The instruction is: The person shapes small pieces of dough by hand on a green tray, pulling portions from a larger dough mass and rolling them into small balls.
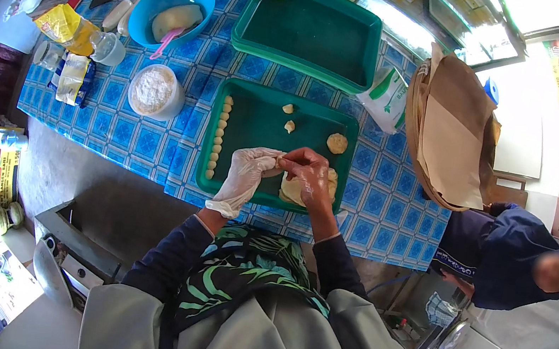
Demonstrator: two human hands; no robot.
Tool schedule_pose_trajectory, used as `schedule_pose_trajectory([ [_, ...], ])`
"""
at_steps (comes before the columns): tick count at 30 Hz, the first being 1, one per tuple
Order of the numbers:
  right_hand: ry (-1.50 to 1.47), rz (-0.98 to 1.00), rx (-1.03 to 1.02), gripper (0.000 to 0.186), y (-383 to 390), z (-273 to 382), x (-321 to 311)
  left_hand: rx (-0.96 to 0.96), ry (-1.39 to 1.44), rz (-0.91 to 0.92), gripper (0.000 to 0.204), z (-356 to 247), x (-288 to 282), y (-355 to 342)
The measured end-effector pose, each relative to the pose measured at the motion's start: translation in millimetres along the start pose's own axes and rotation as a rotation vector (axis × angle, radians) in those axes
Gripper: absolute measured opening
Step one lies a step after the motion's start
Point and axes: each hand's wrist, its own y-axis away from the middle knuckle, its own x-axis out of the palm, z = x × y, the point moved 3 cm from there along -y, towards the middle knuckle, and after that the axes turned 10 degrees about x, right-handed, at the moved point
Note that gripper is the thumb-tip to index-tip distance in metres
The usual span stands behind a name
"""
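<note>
Cream dough balls (219, 137) line the green tray's left side (213, 122), their row running away from the person, nearer the gloved left hand (248, 173). Fingertips meet, pinching what looks like a dough bit (280, 164); the bare right hand (310, 174) half-hides a dough mass (291, 192).

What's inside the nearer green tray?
A row of small dough balls, two loose pieces, a round lump, and larger dough partly hidden by the right hand.
</note>
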Motion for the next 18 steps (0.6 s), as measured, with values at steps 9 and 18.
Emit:
schedule_pose_trajectory([
  [9, 0.011, 0.051, 0.03, 0.011, 0, 3, 3, -0.051, -0.173, 0.04, 0.015, -7, -10, 0],
  [18, 0.278, -0.081, -0.496, 0.014, 4, 1, 9, -0.032, 0.072, -0.086, 0.011, 8, -10, -3],
])
